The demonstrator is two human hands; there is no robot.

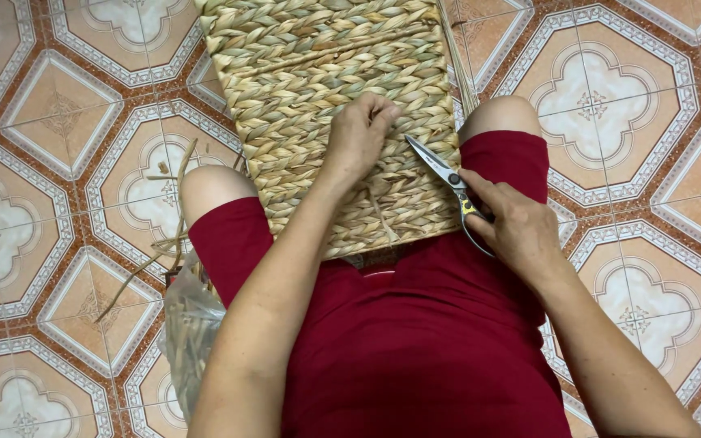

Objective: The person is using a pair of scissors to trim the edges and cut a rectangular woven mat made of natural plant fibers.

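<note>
Two hands busy: left hand point(360, 134) fingers pinch the basket point(334, 113) weave, right hand point(513, 223) grips scissors point(448, 182), so I'd snip close without nicking braids.

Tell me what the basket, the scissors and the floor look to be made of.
Basket: thick braided plant fibre, probably seagrass or water hyacinth; straw-coloured, matte, twisted strands show. Scissors in the right hand: blades look like bright steel, glinting grey; the handle material is mostly hidden. Floor: seemingly glazed ceramic tiles, with a slight sheen, repeated printed pattern and grout lines.
</note>
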